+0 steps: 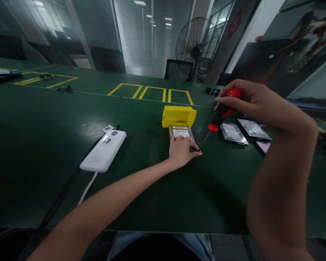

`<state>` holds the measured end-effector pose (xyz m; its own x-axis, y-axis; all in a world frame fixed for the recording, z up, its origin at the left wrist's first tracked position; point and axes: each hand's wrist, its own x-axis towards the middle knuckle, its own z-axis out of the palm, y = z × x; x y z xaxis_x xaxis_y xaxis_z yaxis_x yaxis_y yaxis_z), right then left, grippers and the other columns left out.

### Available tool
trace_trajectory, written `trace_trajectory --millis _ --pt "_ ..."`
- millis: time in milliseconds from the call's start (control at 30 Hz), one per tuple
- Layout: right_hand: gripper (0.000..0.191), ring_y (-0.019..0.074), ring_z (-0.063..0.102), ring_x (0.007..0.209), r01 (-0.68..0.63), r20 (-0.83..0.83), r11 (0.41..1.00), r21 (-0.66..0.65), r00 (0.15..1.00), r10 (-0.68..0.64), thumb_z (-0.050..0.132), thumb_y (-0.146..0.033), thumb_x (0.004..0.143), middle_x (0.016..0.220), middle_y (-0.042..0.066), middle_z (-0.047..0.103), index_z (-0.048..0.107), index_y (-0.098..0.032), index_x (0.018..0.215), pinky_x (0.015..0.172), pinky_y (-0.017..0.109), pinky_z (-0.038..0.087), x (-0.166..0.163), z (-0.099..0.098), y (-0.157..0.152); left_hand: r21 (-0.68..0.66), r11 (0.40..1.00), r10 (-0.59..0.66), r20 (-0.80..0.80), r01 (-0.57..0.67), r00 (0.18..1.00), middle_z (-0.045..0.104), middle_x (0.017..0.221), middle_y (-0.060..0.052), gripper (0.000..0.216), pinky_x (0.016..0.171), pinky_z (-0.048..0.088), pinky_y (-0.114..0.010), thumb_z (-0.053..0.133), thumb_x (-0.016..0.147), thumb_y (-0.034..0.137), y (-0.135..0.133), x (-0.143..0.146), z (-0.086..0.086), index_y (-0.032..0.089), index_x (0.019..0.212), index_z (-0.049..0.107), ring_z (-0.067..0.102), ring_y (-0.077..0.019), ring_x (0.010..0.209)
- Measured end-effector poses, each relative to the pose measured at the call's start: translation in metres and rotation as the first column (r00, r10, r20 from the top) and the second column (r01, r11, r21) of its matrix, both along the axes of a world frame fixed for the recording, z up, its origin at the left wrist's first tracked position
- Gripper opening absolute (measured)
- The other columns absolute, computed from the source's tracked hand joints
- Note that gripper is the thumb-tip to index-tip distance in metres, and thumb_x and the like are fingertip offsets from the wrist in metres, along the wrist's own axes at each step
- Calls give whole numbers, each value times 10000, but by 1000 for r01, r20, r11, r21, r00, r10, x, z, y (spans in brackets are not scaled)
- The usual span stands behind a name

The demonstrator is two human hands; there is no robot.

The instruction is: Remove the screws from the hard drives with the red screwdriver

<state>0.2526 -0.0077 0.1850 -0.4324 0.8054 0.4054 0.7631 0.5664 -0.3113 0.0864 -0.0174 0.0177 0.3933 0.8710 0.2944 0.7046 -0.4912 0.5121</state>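
A hard drive (180, 132) lies flat on the green table (141, 188), just in front of a small yellow bin (178, 116). My left hand (182, 151) rests on the drive's near end, fingers pressed down and pinched beside the tool's tip. My right hand (250, 101) is closed round the red and black handle of a screwdriver (222, 112). The screwdriver slants down to the left and its tip meets the drive's near right corner at my left fingertips.
Two more hard drives (233, 133) (253, 129) and a pinkish flat item (264, 146) lie to the right. A white power bank (103, 150) with cables sits at the left. Yellow taped boxes (152, 92) mark the far table. A fan (196, 47) stands behind.
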Motion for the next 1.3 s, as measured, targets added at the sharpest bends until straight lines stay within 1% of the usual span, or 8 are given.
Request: trace_trajectory --millis 200,433,733,1133,1300 --pt "319 175 567 759 -24 16 1000 20 1000 24 561 -486 819 870 44 621 608 -189 923 650 324 437 -1 1 1 9 1000 8 6 -8 1000 683 1027 37 196 835 323 -406 624 813 456 0 1 0 285 855 711 547 -233 996" --pt "329 181 567 755 -12 35 999 31 999 11 557 -496 820 870 47 624 611 -191 931 641 329 428 -2 1 0 3 1000 19 -12 -19 1000 680 1030 33 215 875 299 -425 608 824 473 1 2 -3 290 876 710 537 -233 1017" --pt "341 183 568 766 -27 44 999 37 999 25 552 -510 817 878 44 626 610 -196 937 648 330 429 -1 1 -1 37 999 6 15 -6 1000 683 1004 33 199 847 324 -410 623 813 458 1 0 -4 282 848 709 552 -229 989" --pt "318 173 570 750 -27 51 999 38 998 25 560 -492 820 872 37 628 610 -198 931 634 325 436 -2 2 -3 34 999 9 5 -10 1000 674 1031 29 208 843 327 -405 626 810 464 1 -1 -3 283 868 709 549 -228 1000" --pt "310 170 575 776 -23 55 998 57 998 20 555 -480 823 887 32 632 614 -197 937 656 322 443 0 0 -2 26 1000 15 21 -16 1000 683 1009 37 188 845 318 -407 648 797 453 1 0 -4 280 832 714 551 -226 992"
